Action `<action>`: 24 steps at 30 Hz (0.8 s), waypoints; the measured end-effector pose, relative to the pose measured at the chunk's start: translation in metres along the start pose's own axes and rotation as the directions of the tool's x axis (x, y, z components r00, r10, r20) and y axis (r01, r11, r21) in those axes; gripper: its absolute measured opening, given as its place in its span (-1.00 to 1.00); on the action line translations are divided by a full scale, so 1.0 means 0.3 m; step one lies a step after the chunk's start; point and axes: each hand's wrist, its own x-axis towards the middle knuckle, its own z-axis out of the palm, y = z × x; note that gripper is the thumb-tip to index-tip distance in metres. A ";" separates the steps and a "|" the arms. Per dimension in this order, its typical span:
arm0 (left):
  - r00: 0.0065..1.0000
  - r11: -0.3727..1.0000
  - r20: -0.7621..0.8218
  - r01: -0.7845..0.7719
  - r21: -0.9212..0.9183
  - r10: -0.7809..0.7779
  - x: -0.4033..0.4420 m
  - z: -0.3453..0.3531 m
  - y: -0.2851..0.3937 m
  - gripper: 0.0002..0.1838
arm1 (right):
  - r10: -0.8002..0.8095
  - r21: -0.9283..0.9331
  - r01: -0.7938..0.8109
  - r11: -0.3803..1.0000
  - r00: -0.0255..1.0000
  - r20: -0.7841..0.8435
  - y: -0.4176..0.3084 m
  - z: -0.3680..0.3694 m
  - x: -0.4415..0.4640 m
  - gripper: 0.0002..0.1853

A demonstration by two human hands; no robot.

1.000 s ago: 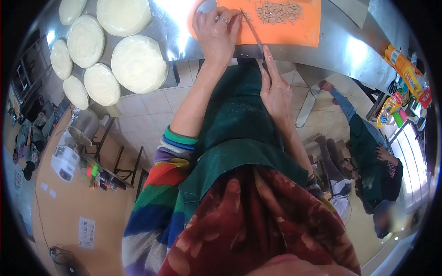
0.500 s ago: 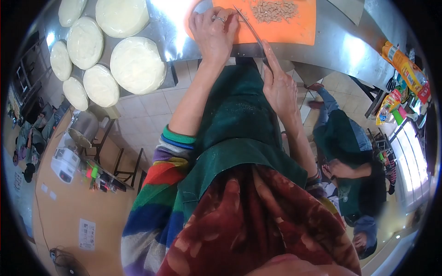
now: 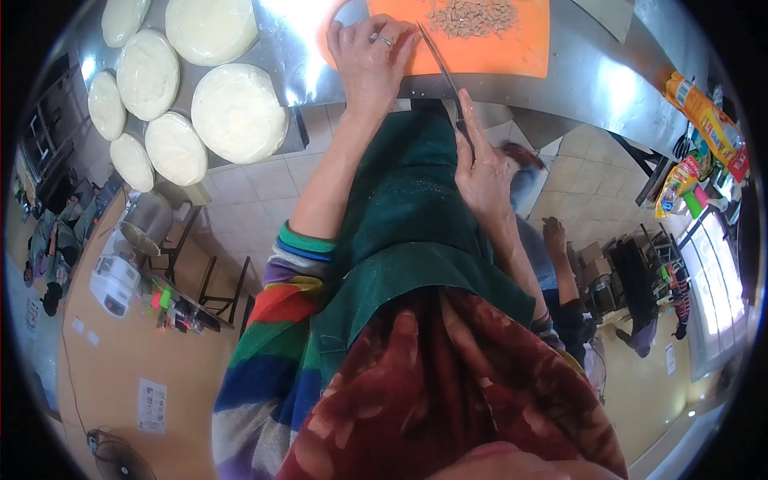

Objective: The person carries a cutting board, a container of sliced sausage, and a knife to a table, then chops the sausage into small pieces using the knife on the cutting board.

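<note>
In the head view, my right hand point(image 3: 486, 172) is closed round the handle of a knife point(image 3: 441, 62), its index finger stretched along it. The thin blade slants up and left over an orange cutting board point(image 3: 516, 58), its tip close to my left fingertips. My left hand point(image 3: 370, 58), with a ring on one finger, rests curled on the board's left part. Its bent fingers hide whatever they may hold. A patch of small chopped brown pieces point(image 3: 472, 18) lies on the board, right of the blade.
Several round, pale, glossy dough discs point(image 3: 240, 114) lie at the left of the metal table point(image 3: 592, 72). Yellow and orange packets point(image 3: 704, 120) stand at the right. Another person's arm point(image 3: 562, 260) shows behind my right arm. A white machine point(image 3: 116, 280) is at the far left.
The knife and my right hand have shifted slightly, with the blade tip a little lower and further right. My left hand barely moves. The other person has moved behind my right arm.
</note>
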 end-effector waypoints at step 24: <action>0.997 0.993 0.071 -0.024 0.114 0.016 0.005 -0.014 0.030 -0.81 | 0.077 0.028 -0.076 0.997 0.997 -0.031 0.020 0.006 0.034 -0.36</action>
